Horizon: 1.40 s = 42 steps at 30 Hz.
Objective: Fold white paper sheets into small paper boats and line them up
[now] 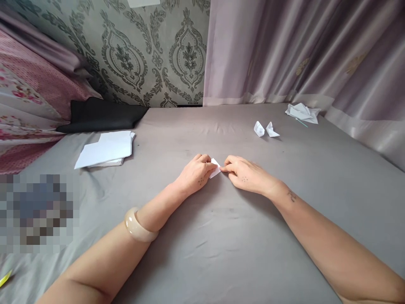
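Note:
A small folded piece of white paper lies on the grey sheet in front of me, between my hands. My left hand, with a pale bangle on its wrist, is closed on the paper's left side, fingers pressed together over it. From the other side, my right hand has its fingers curled and pinches the paper's right corner. The fingers hide part of the folds. Farther back to the right stand two folded paper boats, close together but apart.
A stack of white paper lies to the left, near a black cloth. Several folded white papers and a thin greenish stick are at the back right. A yellow object shows at the left edge. Curtains hang behind.

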Each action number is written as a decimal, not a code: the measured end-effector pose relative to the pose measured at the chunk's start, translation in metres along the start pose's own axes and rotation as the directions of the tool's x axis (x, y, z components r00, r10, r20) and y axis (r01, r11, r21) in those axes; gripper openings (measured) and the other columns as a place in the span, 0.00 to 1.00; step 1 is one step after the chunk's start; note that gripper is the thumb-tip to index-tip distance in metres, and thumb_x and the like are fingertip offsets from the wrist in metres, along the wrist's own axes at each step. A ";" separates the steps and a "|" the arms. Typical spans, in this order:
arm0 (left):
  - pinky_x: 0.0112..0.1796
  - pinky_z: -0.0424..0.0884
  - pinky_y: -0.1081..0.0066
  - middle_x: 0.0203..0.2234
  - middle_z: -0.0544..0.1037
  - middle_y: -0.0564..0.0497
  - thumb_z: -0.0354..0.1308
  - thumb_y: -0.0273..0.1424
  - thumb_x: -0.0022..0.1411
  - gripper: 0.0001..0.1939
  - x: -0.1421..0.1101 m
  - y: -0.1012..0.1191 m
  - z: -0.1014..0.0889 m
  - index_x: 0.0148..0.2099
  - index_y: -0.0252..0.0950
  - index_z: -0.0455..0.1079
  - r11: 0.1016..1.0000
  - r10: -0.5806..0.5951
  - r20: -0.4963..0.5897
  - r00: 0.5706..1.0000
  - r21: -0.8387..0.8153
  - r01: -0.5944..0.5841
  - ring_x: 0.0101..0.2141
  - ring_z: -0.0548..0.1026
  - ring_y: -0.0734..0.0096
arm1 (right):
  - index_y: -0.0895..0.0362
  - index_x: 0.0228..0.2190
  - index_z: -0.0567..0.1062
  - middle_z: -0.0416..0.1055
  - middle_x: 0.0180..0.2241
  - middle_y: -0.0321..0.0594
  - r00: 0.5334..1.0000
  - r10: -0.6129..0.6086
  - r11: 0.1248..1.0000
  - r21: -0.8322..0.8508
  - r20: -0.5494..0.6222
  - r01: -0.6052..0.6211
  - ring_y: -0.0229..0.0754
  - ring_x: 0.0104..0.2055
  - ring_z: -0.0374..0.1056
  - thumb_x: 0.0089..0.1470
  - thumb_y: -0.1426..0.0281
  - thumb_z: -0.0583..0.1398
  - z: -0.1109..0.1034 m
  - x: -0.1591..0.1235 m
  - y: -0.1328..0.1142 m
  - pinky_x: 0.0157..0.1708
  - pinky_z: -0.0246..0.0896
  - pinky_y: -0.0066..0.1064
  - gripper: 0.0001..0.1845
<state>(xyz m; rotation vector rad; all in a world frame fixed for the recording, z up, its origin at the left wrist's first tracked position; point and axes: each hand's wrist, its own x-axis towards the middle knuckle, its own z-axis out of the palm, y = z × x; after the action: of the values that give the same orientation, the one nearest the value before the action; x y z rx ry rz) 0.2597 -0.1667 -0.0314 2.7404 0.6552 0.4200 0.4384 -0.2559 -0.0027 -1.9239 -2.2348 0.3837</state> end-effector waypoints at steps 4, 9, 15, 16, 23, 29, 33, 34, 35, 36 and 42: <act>0.43 0.67 0.65 0.39 0.72 0.44 0.45 0.29 0.67 0.17 0.002 -0.007 0.003 0.43 0.38 0.77 0.999 -0.004 -0.016 1.000 -0.045 0.003 0.37 0.68 0.65 | 0.54 0.38 0.77 0.68 0.39 0.44 0.999 0.004 0.988 -0.153 -0.053 -0.012 0.44 0.40 0.64 0.61 0.75 0.48 0.007 -0.006 -0.013 0.28 0.52 0.32 0.19; 0.42 0.67 0.68 0.40 0.75 0.45 0.46 0.27 0.64 0.16 0.004 -0.015 -0.005 0.43 0.37 0.76 0.971 -0.025 0.011 1.000 -0.239 0.027 0.39 0.72 0.66 | 0.55 0.43 0.74 0.67 0.42 0.45 0.992 -0.017 0.991 -0.134 -0.125 0.000 0.44 0.42 0.62 0.57 0.79 0.48 0.017 -0.016 -0.014 0.31 0.56 0.33 0.19; 0.40 0.68 0.68 0.37 0.76 0.47 0.50 0.27 0.62 0.11 0.006 -0.014 -0.007 0.45 0.36 0.70 0.986 -0.079 -0.004 0.997 -0.148 0.077 0.37 0.73 0.65 | 0.56 0.53 0.67 0.66 0.50 0.46 0.969 -0.122 0.989 -0.103 -0.214 0.102 0.46 0.50 0.60 0.55 0.80 0.48 0.025 -0.019 -0.018 0.42 0.60 0.35 0.25; 0.40 0.68 0.67 0.36 0.76 0.47 0.51 0.27 0.62 0.10 0.006 -0.014 -0.006 0.45 0.35 0.69 0.989 -0.075 -0.011 0.997 -0.127 0.073 0.37 0.73 0.65 | 0.57 0.52 0.68 0.66 0.50 0.46 0.965 -0.161 0.984 -0.115 -0.208 0.139 0.46 0.50 0.60 0.56 0.80 0.48 0.026 -0.019 -0.020 0.45 0.59 0.36 0.24; 0.53 0.66 0.62 0.50 0.75 0.43 0.42 0.29 0.69 0.17 -0.023 -0.022 -0.005 0.51 0.36 0.70 0.988 0.127 0.005 0.992 -0.086 -0.126 0.52 0.71 0.63 | 0.58 0.49 0.71 0.69 0.44 0.47 0.965 -0.178 0.969 -0.205 -0.193 0.138 0.46 0.42 0.62 0.60 0.75 0.47 0.027 -0.018 -0.030 0.44 0.58 0.38 0.19; 0.61 0.57 0.64 0.60 0.66 0.47 0.40 0.32 0.70 0.21 -0.043 -0.026 -0.010 0.61 0.39 0.63 0.994 0.105 0.067 0.992 -0.049 -0.102 0.62 0.60 0.65 | 0.58 0.45 0.73 0.69 0.40 0.45 0.963 -0.209 0.962 -0.214 -0.169 0.171 0.44 0.39 0.61 0.61 0.73 0.47 0.021 -0.010 -0.026 0.41 0.57 0.35 0.17; 0.59 0.60 0.63 0.58 0.68 0.45 0.39 0.31 0.71 0.21 -0.040 -0.022 -0.011 0.61 0.37 0.63 0.993 0.122 0.060 0.991 -0.006 -0.122 0.60 0.63 0.62 | 0.57 0.46 0.72 0.68 0.39 0.44 0.972 -0.158 0.982 -0.135 -0.175 0.135 0.43 0.39 0.61 0.63 0.71 0.47 0.021 -0.003 -0.021 0.39 0.57 0.34 0.17; 0.58 0.61 0.62 0.57 0.69 0.44 0.39 0.32 0.71 0.21 -0.039 -0.020 -0.011 0.61 0.37 0.63 0.991 0.132 0.053 0.990 0.008 -0.133 0.59 0.64 0.61 | 0.56 0.48 0.71 0.67 0.40 0.45 0.973 -0.137 0.987 -0.111 -0.184 0.118 0.44 0.40 0.61 0.63 0.71 0.47 0.022 -0.001 -0.020 0.39 0.58 0.34 0.18; 0.57 0.61 0.61 0.55 0.70 0.43 0.40 0.33 0.71 0.21 -0.037 -0.018 -0.012 0.61 0.38 0.63 0.989 0.143 0.047 0.989 0.023 -0.144 0.58 0.65 0.60 | 0.56 0.50 0.70 0.67 0.42 0.45 0.974 -0.119 0.990 -0.093 -0.193 0.103 0.44 0.41 0.61 0.63 0.70 0.47 0.023 0.001 -0.019 0.40 0.58 0.34 0.18; 0.56 0.62 0.60 0.54 0.70 0.42 0.41 0.36 0.70 0.21 -0.036 -0.016 -0.012 0.60 0.38 0.63 0.987 0.152 0.043 0.987 0.038 -0.154 0.57 0.65 0.59 | 0.56 0.52 0.69 0.66 0.43 0.46 0.974 -0.104 0.993 -0.080 -0.201 0.090 0.44 0.41 0.61 0.63 0.70 0.47 0.024 0.003 -0.018 0.40 0.58 0.34 0.19; 0.55 0.62 0.53 0.52 0.68 0.39 0.43 0.41 0.69 0.23 -0.036 -0.008 -0.012 0.61 0.38 0.63 0.985 0.154 0.048 0.987 0.070 -0.157 0.55 0.64 0.54 | 0.58 0.55 0.67 0.64 0.41 0.47 0.983 -0.008 0.999 -0.039 -0.183 0.001 0.44 0.41 0.62 0.63 0.68 0.46 0.029 0.016 -0.015 0.40 0.60 0.35 0.22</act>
<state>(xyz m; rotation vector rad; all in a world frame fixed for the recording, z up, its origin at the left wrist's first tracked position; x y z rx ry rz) 0.2219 -0.1743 -0.0304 2.8733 0.4565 0.3781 0.4131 -0.2450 -0.0266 -1.8878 -2.1432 0.1569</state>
